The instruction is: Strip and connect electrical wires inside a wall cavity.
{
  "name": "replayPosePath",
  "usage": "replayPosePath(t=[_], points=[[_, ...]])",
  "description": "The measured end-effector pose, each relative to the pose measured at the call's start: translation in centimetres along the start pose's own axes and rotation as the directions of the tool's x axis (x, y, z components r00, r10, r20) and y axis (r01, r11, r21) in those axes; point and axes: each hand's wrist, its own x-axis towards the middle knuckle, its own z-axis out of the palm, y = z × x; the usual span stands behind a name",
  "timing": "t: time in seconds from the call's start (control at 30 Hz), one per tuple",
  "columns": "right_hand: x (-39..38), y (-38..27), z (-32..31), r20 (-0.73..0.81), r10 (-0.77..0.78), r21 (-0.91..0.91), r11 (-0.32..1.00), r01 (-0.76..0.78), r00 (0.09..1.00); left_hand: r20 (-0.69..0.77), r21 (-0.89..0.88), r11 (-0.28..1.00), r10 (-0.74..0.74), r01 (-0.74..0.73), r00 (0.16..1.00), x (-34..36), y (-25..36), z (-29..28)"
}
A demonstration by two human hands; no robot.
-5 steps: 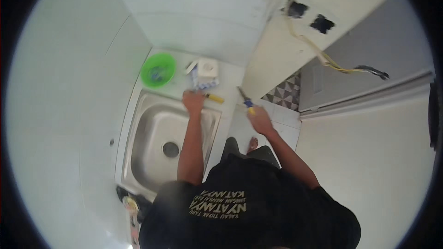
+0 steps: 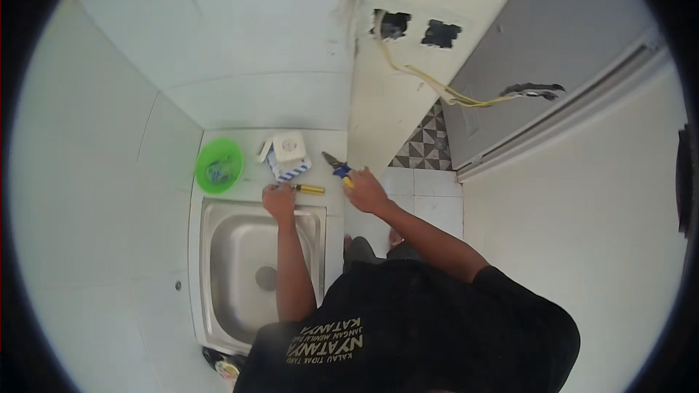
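Note:
My left hand (image 2: 279,202) is closed above the counter's sink edge. A screwdriver (image 2: 312,190) with a yellow handle sticks out from its fingers to the right; the rest of the tool is hidden by the hand. My right hand (image 2: 366,191) grips a pair of pliers (image 2: 340,168) by the blue and yellow handles, jaws pointing up and left. Just beyond the left hand, a white square socket (image 2: 290,146) rests on blue-and-white packaging (image 2: 293,170). Left of these stands a green bowl (image 2: 218,188) with small bluish things inside, too small to name.
A steel sink (image 2: 240,262) is set into the white counter (image 2: 247,143) at left. On the cream wall are two cut-out box holes (image 2: 441,33). Loose yellowish wires (image 2: 437,87) hang from the left hole toward a grey door (image 2: 524,51). Patterned tiles (image 2: 422,147) show beyond the wall.
My view has turned, so the counter and wall holes sit further left. Both hands keep their tools, with little other change visible.

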Motion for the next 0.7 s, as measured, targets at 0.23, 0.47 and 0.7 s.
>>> replayPosePath(t=[0.23, 0.47, 0.7], points=[[1.8, -1.2, -0.7, -0.013, 0.18, -0.029, 0.983, -0.18, 0.984, 0.114, -0.309, 0.929, -0.178, 0.205, 0.977, -5.9, 8.4, -1.3], [2.7, -1.8, 0.2, -0.029, 0.154, -0.052, 0.986, -0.155, 0.988, -0.024, -0.157, 0.905, 0.397, -0.395, 0.918, -12.3, 14.9, -1.3], [3.0, 1.6, 3.5, -0.153, 0.066, 0.493, 0.87, 0.018, 0.986, 0.632, -0.276, 0.576, 0.712, -0.769, 0.306, -18.0, 30.9, 3.3]])
